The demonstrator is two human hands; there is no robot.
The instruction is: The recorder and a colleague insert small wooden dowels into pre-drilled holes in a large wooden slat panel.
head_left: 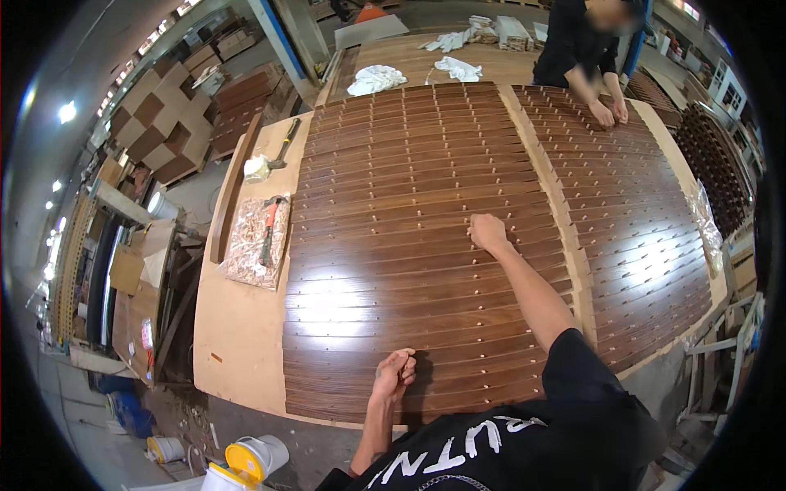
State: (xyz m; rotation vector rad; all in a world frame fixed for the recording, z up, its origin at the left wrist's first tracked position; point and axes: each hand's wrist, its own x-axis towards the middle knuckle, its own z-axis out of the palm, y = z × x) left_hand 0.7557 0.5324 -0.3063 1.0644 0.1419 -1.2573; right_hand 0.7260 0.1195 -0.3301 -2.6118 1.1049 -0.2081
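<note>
Rows of dark brown wooden boards [360, 270] lie side by side on the table, with small wooden dowels [421, 225] standing up from them in lines. My right hand [489, 232] reaches over the middle of the boards, fingers pinched together at a line of dowels. Whatever is between those fingertips is hidden. Lower down, my left hand [395, 374] hovers over the near boards with its fingers curled closed. What it holds, if anything, does not show.
At the left lie a bag of dowels [258, 245], a red-handled hammer [268, 233] and another hammer [285, 143]. A co-worker [585, 49] bends over the right-hand boards. White gloves [377, 79] rest at the far edge. Buckets [258, 457] stand below the near-left corner.
</note>
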